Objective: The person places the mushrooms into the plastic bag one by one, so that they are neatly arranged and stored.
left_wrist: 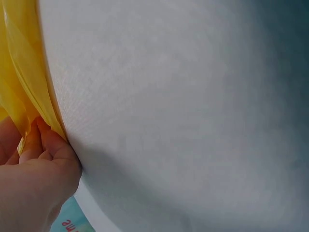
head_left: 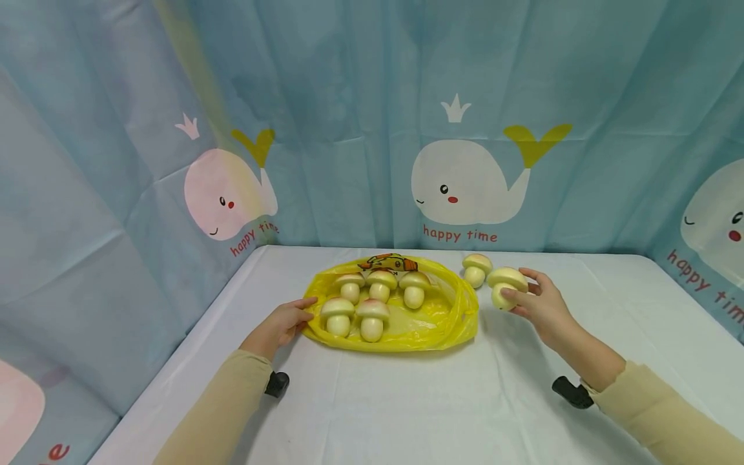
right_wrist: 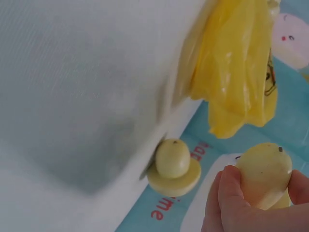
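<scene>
A yellow plastic bag (head_left: 433, 329) lies spread wide on the table, with several toy mushrooms (head_left: 372, 320) standing in two rows inside it. At the bag's left edge, my left hand (head_left: 283, 321) pinches the rim, and the left wrist view shows the film (left_wrist: 29, 63) bunched between thumb and fingers. To the right of the bag, my right hand (head_left: 543, 307) grips a pale mushroom (head_left: 507, 279) with a greenish cap, thumb on the stem side. Another mushroom (head_left: 476, 270) stands on the table just behind the held one, beside the bag's right rim.
A white cloth covers the table (head_left: 401, 407). Behind it and along the sides hangs a blue curtain (head_left: 360, 187) printed with whales. Black wrist mounts (head_left: 572, 392) show below both sleeves.
</scene>
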Available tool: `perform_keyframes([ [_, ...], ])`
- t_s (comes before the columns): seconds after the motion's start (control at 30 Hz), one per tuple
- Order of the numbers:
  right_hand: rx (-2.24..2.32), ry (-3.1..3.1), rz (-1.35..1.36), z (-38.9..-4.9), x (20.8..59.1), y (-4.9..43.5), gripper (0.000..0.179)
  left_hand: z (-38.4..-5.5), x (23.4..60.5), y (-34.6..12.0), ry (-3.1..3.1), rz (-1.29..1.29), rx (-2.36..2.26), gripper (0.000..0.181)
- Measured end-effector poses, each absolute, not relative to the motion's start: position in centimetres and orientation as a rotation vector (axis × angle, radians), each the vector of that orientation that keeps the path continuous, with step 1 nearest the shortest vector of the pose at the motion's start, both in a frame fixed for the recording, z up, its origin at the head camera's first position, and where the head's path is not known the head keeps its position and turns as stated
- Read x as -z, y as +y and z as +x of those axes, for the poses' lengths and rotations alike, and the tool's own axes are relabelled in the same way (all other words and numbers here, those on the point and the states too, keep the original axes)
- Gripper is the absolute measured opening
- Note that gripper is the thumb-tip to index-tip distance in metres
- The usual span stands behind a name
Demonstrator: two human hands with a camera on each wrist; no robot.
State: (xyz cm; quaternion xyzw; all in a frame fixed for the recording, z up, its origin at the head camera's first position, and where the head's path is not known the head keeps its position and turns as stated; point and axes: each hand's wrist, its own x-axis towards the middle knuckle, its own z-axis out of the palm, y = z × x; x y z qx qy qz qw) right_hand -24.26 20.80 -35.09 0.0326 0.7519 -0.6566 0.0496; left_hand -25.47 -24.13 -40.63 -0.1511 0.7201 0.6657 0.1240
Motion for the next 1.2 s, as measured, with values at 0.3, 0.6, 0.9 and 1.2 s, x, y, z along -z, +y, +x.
perform_keyframes([
  [0.3,2.049,2.243,-0.023,-23.1,35.0,19.5,0.077,-25.5,40.7,-24.2,2.096,-0.436,-1.949,0.054],
  [0.6,2.072,2.212,-0.083,-22.6,35.1,18.8,0.075,-25.6,40.7,-24.2,2.102,-0.431,-1.947,0.053],
  [0.9,2.041,2.196,-0.132,-22.2,35.0,17.9,0.073,-25.5,40.6,-24.1,2.102,-0.431,-1.936,0.054],
  [1.2,1.975,2.223,-0.161,-22.2,35.0,16.2,0.071,-25.6,40.6,-24.1,2.099,-0.448,-1.935,0.053],
])
